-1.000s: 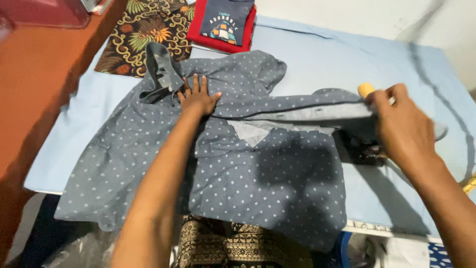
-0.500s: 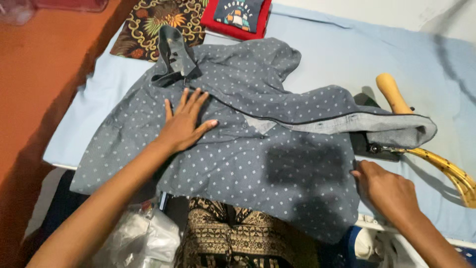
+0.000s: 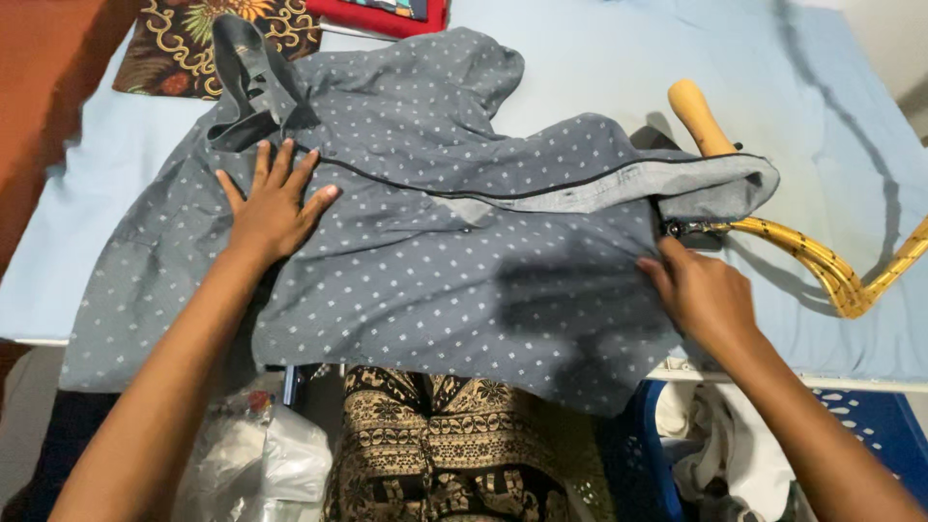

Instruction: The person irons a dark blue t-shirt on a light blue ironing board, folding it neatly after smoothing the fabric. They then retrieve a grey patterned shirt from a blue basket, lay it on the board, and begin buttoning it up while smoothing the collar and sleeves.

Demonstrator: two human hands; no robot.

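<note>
The grey shirt with white dots lay spread on the light-blue counter, collar upper left, hem overhanging the near edge.

Light blue padded table; reddish-brown floor at left.

One dotted grey shirt, one wooden-handled iron, perhaps two folded cloths.

A crumpled clear plastic bag lies bottom left.
</note>
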